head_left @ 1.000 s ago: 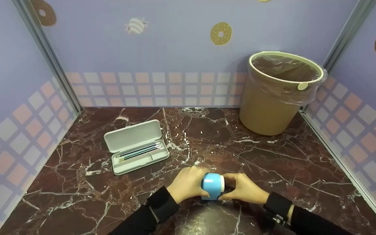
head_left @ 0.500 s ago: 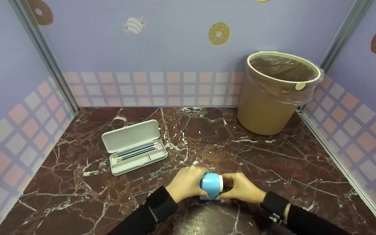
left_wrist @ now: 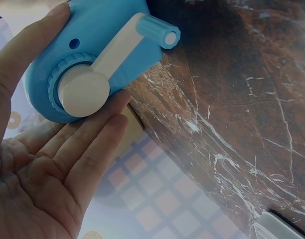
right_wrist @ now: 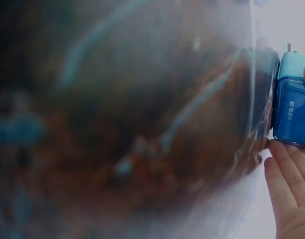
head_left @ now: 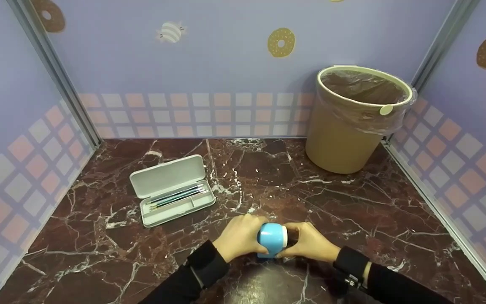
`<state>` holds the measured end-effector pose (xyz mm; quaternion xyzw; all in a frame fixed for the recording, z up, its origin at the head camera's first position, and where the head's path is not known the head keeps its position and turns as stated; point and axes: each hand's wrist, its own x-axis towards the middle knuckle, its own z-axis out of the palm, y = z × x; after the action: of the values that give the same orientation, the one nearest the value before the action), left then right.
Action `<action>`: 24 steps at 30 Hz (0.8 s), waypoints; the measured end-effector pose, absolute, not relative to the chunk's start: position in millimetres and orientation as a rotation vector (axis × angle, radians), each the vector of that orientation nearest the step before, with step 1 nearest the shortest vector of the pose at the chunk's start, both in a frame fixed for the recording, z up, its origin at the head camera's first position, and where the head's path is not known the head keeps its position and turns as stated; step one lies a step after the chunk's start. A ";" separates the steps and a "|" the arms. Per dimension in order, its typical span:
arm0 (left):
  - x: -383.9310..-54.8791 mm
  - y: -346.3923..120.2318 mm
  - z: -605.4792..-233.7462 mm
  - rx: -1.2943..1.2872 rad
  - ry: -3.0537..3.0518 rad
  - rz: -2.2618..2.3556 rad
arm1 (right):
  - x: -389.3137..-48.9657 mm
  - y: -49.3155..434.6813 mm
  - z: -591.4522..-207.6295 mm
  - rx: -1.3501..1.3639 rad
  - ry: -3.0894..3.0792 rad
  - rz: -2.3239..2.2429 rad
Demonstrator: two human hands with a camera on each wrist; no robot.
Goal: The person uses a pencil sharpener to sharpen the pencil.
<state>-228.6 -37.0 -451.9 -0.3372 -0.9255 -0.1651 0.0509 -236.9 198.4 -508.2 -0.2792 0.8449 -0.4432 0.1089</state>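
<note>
A blue crank pencil sharpener (head_left: 271,237) sits low over the marble tabletop at the front in the head view. My left hand (head_left: 243,237) grips its left side, thumb in front. In the left wrist view its white crank arm (left_wrist: 117,47) with a ribbed blue knob (left_wrist: 160,32) shows, between the thumb and the extended fingers. From the other side my right hand (head_left: 310,245) holds the sharpener's right end by the white collar, thumb and index finger curved about it. The right wrist view shows its translucent dark-blue shavings drawer (right_wrist: 294,109) near the fingers.
An open pale pencil case (head_left: 178,192) holding several pencils (head_left: 177,197) lies on the left, its lid tipped back. At the back right stands a tan trash bin (head_left: 340,139) lined with a clear bag. Patterned walls enclose the marble tabletop (head_left: 260,185) on three sides.
The whole head view has drifted slightly, so everything appears a little further left. Both hands keep their hold on the pencil sharpener, with no clear movement against it.
</note>
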 end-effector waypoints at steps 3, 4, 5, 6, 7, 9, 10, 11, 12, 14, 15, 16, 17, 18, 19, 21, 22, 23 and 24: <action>-228.4 -37.1 -452.1 -1.032 -2.810 -0.494 | -236.4 196.9 -507.0 -0.822 2.522 -1.277; -228.5 -37.1 -452.4 -1.033 -2.810 -0.497 | -236.3 196.6 -507.0 -0.826 2.533 -1.269; -228.6 -37.1 -452.6 -1.036 -2.810 -0.503 | -236.1 196.3 -506.8 -0.825 2.544 -1.257; -228.6 -37.4 -452.7 -1.038 -2.809 -0.509 | -235.9 196.2 -506.9 -0.829 2.556 -1.245; -228.6 -37.6 -452.9 -1.038 -2.809 -0.514 | -235.8 196.1 -507.2 -0.834 2.567 -1.232; -228.6 -38.0 -453.3 -1.037 -2.809 -0.521 | -235.8 195.8 -507.7 -0.850 2.583 -1.213; -228.6 -38.1 -453.5 -1.036 -2.808 -0.523 | -235.8 195.7 -507.9 -0.854 2.584 -1.209; -228.6 -38.2 -453.7 -1.036 -2.807 -0.525 | -235.7 195.7 -507.9 -0.855 2.582 -1.206; -228.6 -38.2 -453.8 -1.038 -2.806 -0.525 | -235.6 195.8 -508.0 -0.857 2.576 -1.209; -228.6 -38.2 -454.0 -1.040 -2.808 -0.522 | -235.5 195.9 -507.6 -0.862 2.569 -1.209; -228.6 -38.3 -454.0 -1.042 -2.810 -0.524 | -235.5 196.0 -507.3 -0.863 2.564 -1.209; -228.8 -38.3 -454.0 -1.044 -2.814 -0.527 | -235.4 196.0 -507.1 -0.861 2.561 -1.208; -228.9 -38.4 -453.9 -1.046 -2.818 -0.532 | -235.3 195.9 -506.7 -0.860 2.560 -1.206; -228.9 -38.7 -453.6 -1.049 -2.821 -0.535 | -235.2 195.6 -506.1 -0.862 2.559 -1.207; -228.9 -39.0 -453.4 -1.051 -2.824 -0.537 | -235.1 195.1 -505.6 -0.865 2.562 -1.208; -229.1 -39.5 -452.6 -1.057 -2.826 -0.538 | -234.5 194.2 -504.8 -0.878 2.593 -1.199; -229.1 -39.5 -452.2 -1.060 -2.826 -0.537 | -234.1 193.7 -504.2 -0.881 2.609 -1.193; -229.1 -39.6 -451.7 -1.063 -2.827 -0.534 | -233.6 193.2 -503.8 -0.885 2.622 -1.192; -229.1 -39.5 -451.2 -1.066 -2.830 -0.533 | -233.2 193.0 -503.7 -0.888 2.633 -1.193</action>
<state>-229.1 -39.5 -451.2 -0.3470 -0.9210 -0.1735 0.0354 -233.2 193.0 -503.7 -0.2930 0.8692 -0.3939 0.0587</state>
